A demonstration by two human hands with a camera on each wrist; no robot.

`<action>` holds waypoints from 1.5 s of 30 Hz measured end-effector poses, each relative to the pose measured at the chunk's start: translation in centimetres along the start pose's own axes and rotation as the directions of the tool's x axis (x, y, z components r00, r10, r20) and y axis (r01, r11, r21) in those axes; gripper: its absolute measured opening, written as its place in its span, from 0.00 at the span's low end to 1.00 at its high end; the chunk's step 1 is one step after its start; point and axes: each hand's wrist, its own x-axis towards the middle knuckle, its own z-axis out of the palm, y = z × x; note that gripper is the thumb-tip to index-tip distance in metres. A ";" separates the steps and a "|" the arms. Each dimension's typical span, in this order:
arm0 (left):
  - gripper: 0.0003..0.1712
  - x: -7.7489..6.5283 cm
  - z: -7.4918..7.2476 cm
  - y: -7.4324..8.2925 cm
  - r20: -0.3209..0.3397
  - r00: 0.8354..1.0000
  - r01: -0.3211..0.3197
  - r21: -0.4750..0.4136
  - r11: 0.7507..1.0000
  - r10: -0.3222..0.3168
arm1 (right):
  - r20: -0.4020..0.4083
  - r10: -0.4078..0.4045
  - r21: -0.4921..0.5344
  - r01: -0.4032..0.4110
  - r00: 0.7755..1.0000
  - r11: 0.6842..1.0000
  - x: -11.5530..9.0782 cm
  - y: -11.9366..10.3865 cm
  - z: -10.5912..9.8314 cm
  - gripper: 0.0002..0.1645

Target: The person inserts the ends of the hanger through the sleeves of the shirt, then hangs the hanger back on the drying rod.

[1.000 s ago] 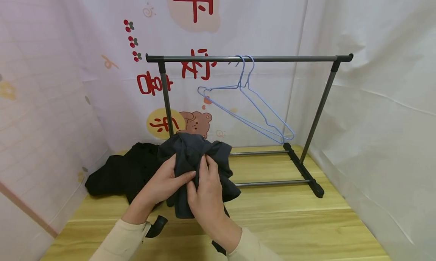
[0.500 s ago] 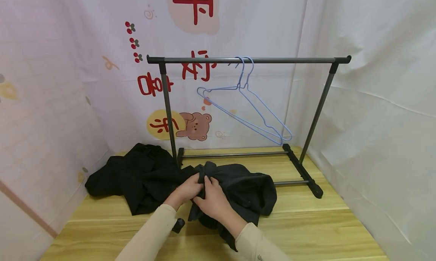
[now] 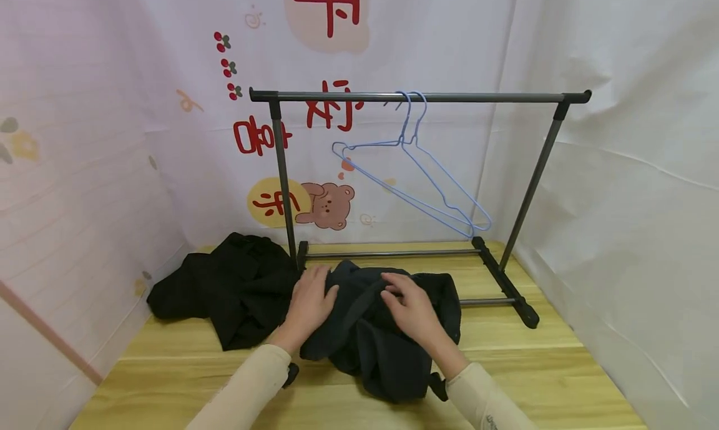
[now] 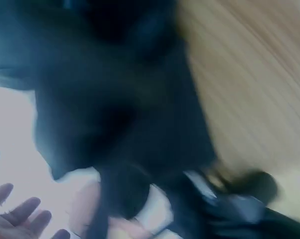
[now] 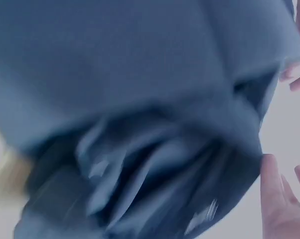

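Observation:
A crumpled dark garment (image 3: 373, 330) lies on the table before me; its kind is hard to tell. My left hand (image 3: 309, 302) is at its left edge, fingers extended and seemingly touching the cloth. Over its right part is my right hand (image 3: 412, 308), fingers loosely bent, with no cloth visibly pinched. Blurred dark cloth (image 4: 115, 109) fills much of the left wrist view, with spread fingers at the lower left. In the right wrist view, broad smooth folds of the garment (image 5: 140, 55) show, and relaxed fingers appear along the right edge.
Another black garment (image 3: 236, 293) lies heaped at the left. Behind stands a metal clothes rack (image 3: 359, 97) with two blue wire hangers (image 3: 410, 144) on its top bar. White printed curtains (image 3: 606, 186) enclose the wooden table (image 3: 505, 380).
The garment went from being held up and bunched to lying on the table. Both hands have loosened from their grip at its middle and moved apart, left and right.

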 end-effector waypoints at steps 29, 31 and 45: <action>0.13 -1.2 0.4 -2.5 0.114 0.993 -0.067 0.296 0.953 0.035 | -0.191 0.376 -0.236 -0.414 0.907 0.879 0.0 5.8 -4.8 0.21; 0.19 -0.8 0.3 -1.7 0.071 0.989 -0.139 0.153 0.978 0.129 | -0.191 0.375 -0.205 -0.411 0.907 0.889 0.4 5.3 -4.6 0.24; 0.04 0.8 -0.8 0.7 0.087 0.954 -0.294 0.071 0.953 0.287 | -0.235 0.147 -0.009 -0.154 0.961 0.988 1.4 3.1 -4.7 0.25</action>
